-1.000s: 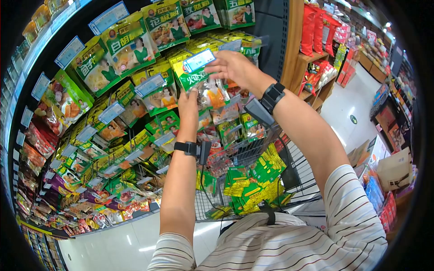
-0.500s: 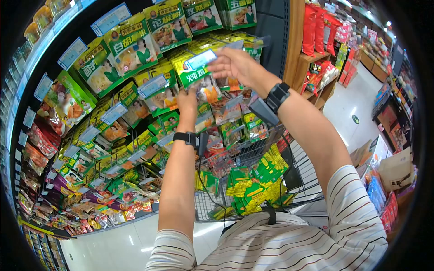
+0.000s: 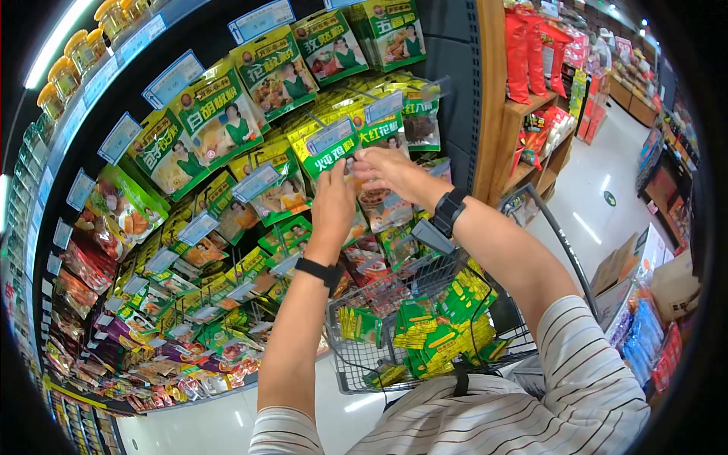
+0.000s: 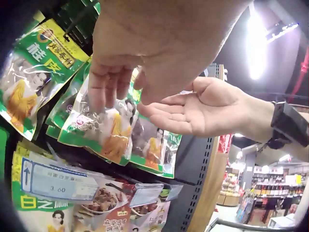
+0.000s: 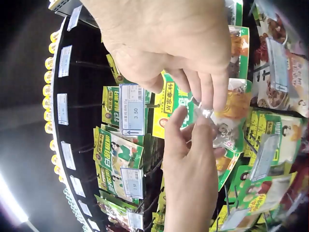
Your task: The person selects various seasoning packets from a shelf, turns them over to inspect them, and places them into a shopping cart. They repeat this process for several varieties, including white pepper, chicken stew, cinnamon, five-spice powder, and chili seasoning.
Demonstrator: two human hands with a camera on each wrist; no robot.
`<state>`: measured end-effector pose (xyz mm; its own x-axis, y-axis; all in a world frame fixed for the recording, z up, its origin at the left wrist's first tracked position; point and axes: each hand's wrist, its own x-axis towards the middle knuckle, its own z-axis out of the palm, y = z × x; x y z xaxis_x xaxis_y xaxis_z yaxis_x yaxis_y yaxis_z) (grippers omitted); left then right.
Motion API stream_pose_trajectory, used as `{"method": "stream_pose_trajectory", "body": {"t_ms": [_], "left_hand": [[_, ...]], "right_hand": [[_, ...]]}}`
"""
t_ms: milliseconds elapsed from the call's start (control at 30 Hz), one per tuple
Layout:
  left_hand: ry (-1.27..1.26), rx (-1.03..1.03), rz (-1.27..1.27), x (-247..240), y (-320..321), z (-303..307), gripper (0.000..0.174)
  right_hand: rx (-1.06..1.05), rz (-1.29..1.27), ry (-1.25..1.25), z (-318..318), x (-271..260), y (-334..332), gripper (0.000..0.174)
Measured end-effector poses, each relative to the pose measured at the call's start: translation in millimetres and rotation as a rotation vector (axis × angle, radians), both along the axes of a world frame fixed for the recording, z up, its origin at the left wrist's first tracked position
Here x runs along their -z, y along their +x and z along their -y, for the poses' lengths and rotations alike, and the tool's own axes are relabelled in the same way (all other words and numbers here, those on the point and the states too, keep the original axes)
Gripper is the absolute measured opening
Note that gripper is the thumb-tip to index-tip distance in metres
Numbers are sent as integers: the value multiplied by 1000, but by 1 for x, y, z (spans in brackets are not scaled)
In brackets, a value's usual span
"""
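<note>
A green and yellow seasoning packet (image 3: pixel 326 152) hangs on a shelf hook behind a price tag (image 3: pixel 331 136). My left hand (image 3: pixel 334 205) is at the packet's lower front; in the right wrist view the left thumb and fingers (image 5: pixel 203 128) pinch its clear plastic. My right hand (image 3: pixel 394 173) is just right of it, fingers nearly straight and close to the left fingertips. In the left wrist view the right hand (image 4: pixel 207 108) shows its palm, fingers extended towards the packet (image 4: pixel 104 128). Whether the right fingertips press the plastic is unclear.
Rows of hanging packets (image 3: pixel 227 125) fill the rack around both hands. Below the hands stands a wire cart (image 3: pixel 356 364) with several green and yellow packets (image 3: pixel 440 334). A wooden shelf (image 3: pixel 493 106) with red bags is at the right, beside an aisle.
My right hand has come down off the price tag towards my left hand. My left hand has shifted to the right, across the packet's front. The head view has shifted slightly.
</note>
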<state>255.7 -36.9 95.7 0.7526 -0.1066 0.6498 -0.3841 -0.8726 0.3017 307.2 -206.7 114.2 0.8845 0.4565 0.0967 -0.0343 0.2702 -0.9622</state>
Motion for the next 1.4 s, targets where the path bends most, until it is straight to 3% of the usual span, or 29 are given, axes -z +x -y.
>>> {"method": "stream_pose_trajectory", "body": {"t_ms": [233, 333, 433, 533, 633, 700, 767, 933, 1033, 1133, 1267, 1400], "left_hand": [[78, -159, -219, -17, 36, 3, 65], [113, -178, -155, -9, 60, -5, 66], [169, -214, -117, -9, 74, -10, 57], [54, -250, -471, -33, 89, -8, 51], [12, -299, -427, -41, 88, 0, 29], [35, -331, -547, -50, 84, 8, 33], [41, -310, -499, -44, 83, 8, 37], [-45, -73, -189, -6, 76, -15, 43], [37, 15, 6, 10, 68, -33, 39], [-39, -83, -294, -8, 33, -48, 40], [61, -125, -246, 10, 34, -114, 37], [-98, -69, -262, 27, 41, -172, 38]], "right_hand": [[-95, 25, -18, 14, 25, -6, 62], [-102, -32, -31, 24, 37, -12, 65], [-99, -53, -44, 34, 45, -17, 67], [-95, -61, -55, 43, 55, -17, 67], [-82, -74, -56, 47, 56, -20, 68], [-69, -85, -62, 49, 54, -23, 68], [-50, -92, -71, 51, 54, -24, 68], [-31, -135, -18, 57, 63, -21, 64], [-45, -123, -7, 64, 65, -35, 61], [-69, -133, 18, 69, 71, -52, 56], [-71, -177, 32, 75, 70, -83, 51], [-84, -200, 60, 79, 79, -108, 50]]}}
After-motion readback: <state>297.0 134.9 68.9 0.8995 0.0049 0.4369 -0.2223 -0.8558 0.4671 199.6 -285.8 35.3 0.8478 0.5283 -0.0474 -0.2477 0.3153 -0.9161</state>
